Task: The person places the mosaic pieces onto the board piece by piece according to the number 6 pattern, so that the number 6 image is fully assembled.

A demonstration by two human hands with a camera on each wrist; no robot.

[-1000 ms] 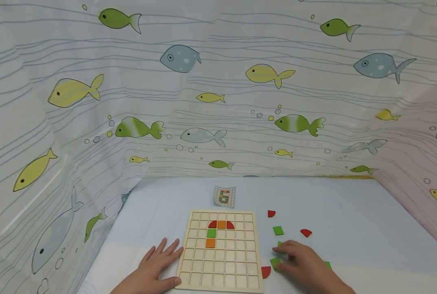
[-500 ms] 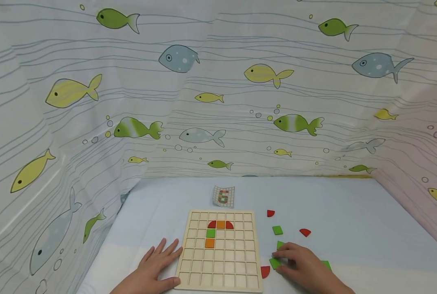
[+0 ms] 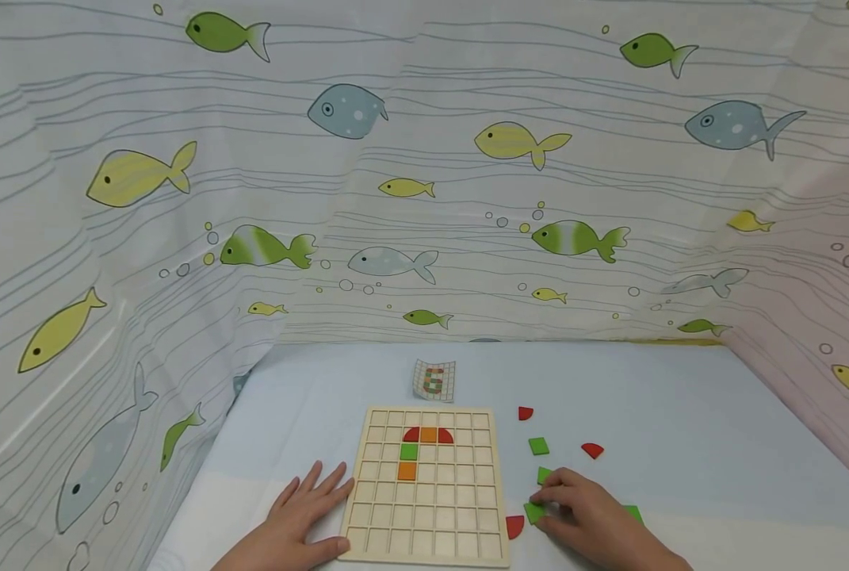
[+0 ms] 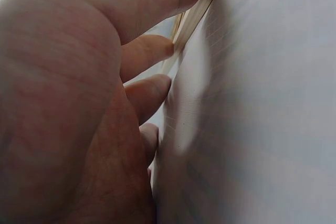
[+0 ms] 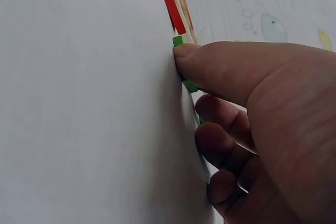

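Note:
The wooden grid board [image 3: 460, 519] lies flat on the table, with two red quarter-circle tiles, two orange squares and a green square in its upper cells. My left hand [image 3: 297, 511] rests beside the board's left edge, fingers spread, thumb and fingertips against the rim. To the right of the board, my right hand [image 3: 587, 514] pinches a green square tile [image 3: 534, 512] at table level. In the right wrist view the thumb [image 5: 226, 66] presses the edge of this tile. Close to the fingertips lies another green square tile [image 3: 544, 476], partly covered by the hand.
A small paper pattern card [image 3: 434, 381] lies behind the board. Loose around the right hand are a red quarter-circle tile [image 3: 514, 526] touching or nearly touching the board, another red one [image 3: 592, 450], and a green tile [image 3: 633, 513]. A fish-printed curtain [image 3: 424, 238] encloses the table.
My right hand's fingers have drawn closer together onto the green square tile, from a wider spread. The left hand stays at the board's edge.

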